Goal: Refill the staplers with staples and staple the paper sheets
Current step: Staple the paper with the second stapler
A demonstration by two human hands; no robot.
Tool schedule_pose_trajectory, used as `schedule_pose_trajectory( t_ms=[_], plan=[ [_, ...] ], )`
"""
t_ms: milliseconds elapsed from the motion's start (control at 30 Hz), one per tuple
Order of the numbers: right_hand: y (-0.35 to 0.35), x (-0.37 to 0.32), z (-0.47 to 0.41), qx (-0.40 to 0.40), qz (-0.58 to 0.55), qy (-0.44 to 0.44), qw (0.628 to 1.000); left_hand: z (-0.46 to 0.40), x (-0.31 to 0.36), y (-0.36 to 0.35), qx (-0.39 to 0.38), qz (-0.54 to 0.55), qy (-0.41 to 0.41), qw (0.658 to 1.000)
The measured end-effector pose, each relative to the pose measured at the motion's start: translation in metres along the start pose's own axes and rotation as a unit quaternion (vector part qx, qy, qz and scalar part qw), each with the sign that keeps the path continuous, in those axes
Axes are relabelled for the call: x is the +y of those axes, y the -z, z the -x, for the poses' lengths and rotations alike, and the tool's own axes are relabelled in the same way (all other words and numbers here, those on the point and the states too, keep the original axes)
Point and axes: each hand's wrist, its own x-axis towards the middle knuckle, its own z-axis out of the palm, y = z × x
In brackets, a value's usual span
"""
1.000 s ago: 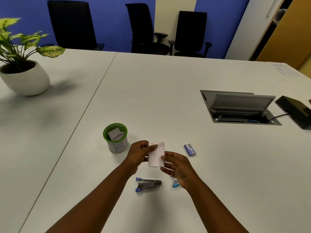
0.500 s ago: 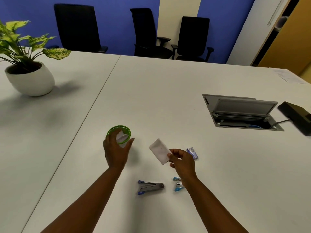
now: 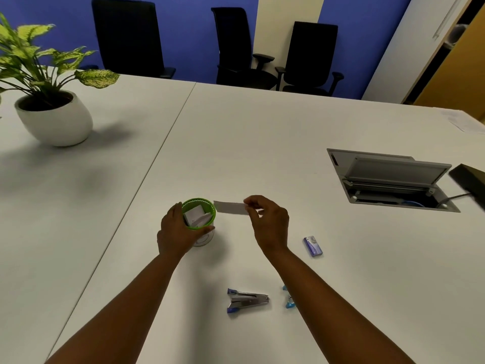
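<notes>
a potted plant [image 3: 49, 82] in a round white pot is sitting near the far left corner of the surface [image 3: 249, 143], its variegated leaves spreading over the left edge. a grey cable hatch [image 3: 391, 179] is lying open, sunk into the surface toward the right edge, its lid tilting up. a flat black device [image 3: 469, 179] is resting just beside it at the right edge, a cable running from it into the hatch. three black office chairs [image 3: 309, 56] are standing beyond the far edge, against a blue wall [image 3: 183, 27].

Table [image 3: 236, 143] lies bare beyond the cup [image 3: 202, 227]; staplers [image 3: 246, 300] sit near.
</notes>
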Motion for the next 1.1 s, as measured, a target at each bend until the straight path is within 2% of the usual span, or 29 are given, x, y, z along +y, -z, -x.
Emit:
schedule_pose_trajectory(
  t_ms=[100, 233, 533, 733, 833, 967, 1100],
  plan=[
    [-0.016, -0.008, -0.010, -0.020, 0.064, 0.115, 0.991, 0.001, -0.003, -0.001, 0.006, 0.011, -0.028, 1.000],
    [-0.037, -0.015, -0.018, -0.054, 0.158, 0.268, 0.949, 0.003, -0.006, -0.006, 0.035, 0.023, -0.023, 0.999],
    [-0.075, -0.017, -0.029, -0.147, 0.254, 0.375, 0.879, 0.000, -0.012, -0.010, 0.041, 0.039, -0.012, 0.998],
    [-0.089, -0.012, -0.030, -0.227, 0.295, 0.359, 0.856, -0.001, -0.013, -0.012, 0.044, 0.053, -0.008, 0.998],
    [-0.098, -0.009, -0.028, -0.302, 0.292, 0.312, 0.852, -0.002, -0.015, -0.012, 0.042, 0.060, -0.003, 0.997],
    [-0.102, 0.001, -0.020, -0.328, 0.275, 0.252, 0.868, -0.002, -0.015, -0.014, 0.041, 0.056, 0.006, 0.998],
    [-0.090, 0.007, -0.011, -0.302, 0.219, 0.210, 0.904, -0.001, -0.013, -0.014, 0.047, 0.060, 0.002, 0.997]
  ],
)
